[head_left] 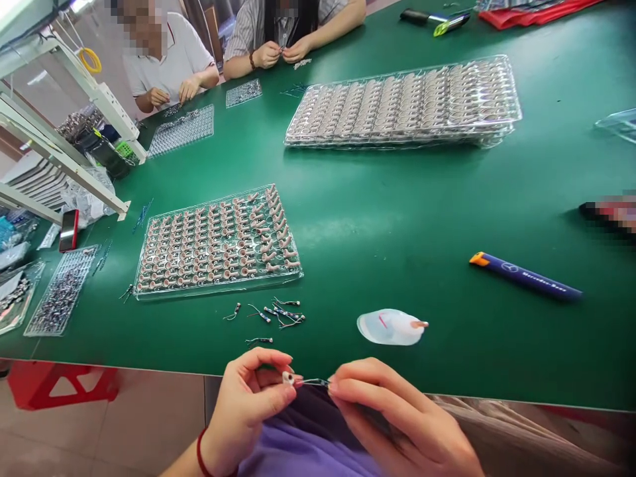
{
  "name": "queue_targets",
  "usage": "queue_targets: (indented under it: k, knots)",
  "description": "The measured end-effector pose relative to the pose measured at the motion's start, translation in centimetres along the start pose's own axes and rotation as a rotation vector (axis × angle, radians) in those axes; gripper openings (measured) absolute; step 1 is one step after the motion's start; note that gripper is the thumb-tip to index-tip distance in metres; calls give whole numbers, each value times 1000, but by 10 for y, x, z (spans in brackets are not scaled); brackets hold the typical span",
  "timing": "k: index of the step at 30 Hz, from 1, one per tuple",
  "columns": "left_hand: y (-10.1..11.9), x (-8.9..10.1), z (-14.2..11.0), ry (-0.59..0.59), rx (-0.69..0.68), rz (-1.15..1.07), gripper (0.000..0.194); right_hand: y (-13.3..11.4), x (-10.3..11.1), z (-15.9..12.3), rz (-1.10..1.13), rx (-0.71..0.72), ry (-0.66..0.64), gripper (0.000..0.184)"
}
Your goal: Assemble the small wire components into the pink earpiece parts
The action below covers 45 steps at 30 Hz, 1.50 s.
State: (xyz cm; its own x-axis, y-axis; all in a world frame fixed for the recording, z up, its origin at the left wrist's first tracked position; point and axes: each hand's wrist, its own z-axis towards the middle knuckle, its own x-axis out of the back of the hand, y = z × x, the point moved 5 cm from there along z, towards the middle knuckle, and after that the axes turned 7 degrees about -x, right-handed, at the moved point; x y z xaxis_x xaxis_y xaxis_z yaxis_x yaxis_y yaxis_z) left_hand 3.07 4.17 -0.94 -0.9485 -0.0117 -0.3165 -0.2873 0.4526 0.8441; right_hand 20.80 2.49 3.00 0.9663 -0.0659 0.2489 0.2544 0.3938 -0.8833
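At the table's front edge, my left hand [251, 401] pinches a small pale earbud shell [287, 378] between thumb and fingers, its round opening showing. Thin wires [311, 381] run from the shell towards my right hand [392, 407], whose thumb and fingertips are closed on a tiny dark circuit board [324, 382]. Much of that board is hidden by the fingertips. Beyond my hands lie several loose wired circuit boards [285, 311]. Behind them a clear plastic tray [218, 289] holds rows of pinkish-beige earbud shells [213, 245].
A translucent squeeze bottle [387, 328] lies right of the loose boards, near a blue-and-orange box cutter [527, 277]. Stacked trays [402, 106] stand farther back. A parts tray [62, 291] and phone [69, 230] are left, beside a white metal frame [84, 172]. Two people work across the table.
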Motion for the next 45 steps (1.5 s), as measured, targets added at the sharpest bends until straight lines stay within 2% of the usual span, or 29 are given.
queue_targets:
  k: [5,9,12,16,21,29,35,38,40,45]
  knots:
    - [2,-2,2,-16,-33,34,18,3,2,-2,3,-25,-22,32]
    - [-5,-1,2,-52,10,49,18,5,4,-5,35,-52,-10,30]
    - [-8,-5,2,-84,-21,76,22,8,3,-7,89,-91,-13,30]
    - [-9,-15,1,-129,-66,94,19,12,-5,-9,212,-188,-27,23]
    - [-8,-16,0,-106,-130,83,15,20,-13,-9,376,-371,-29,5]
    - [-5,-16,-1,-121,-118,96,18,29,-16,-10,493,-545,-135,16]
    - [-5,-14,-2,-133,-159,119,11,35,-22,-14,582,-690,-217,23]
    - [-1,-11,0,-117,-167,163,15,34,-16,-10,532,-675,-219,22]
    - [4,-8,1,-112,-170,213,21,33,-8,-6,478,-621,-176,17]
    - [9,-7,0,-123,-116,258,35,22,6,0,308,-374,-66,5]
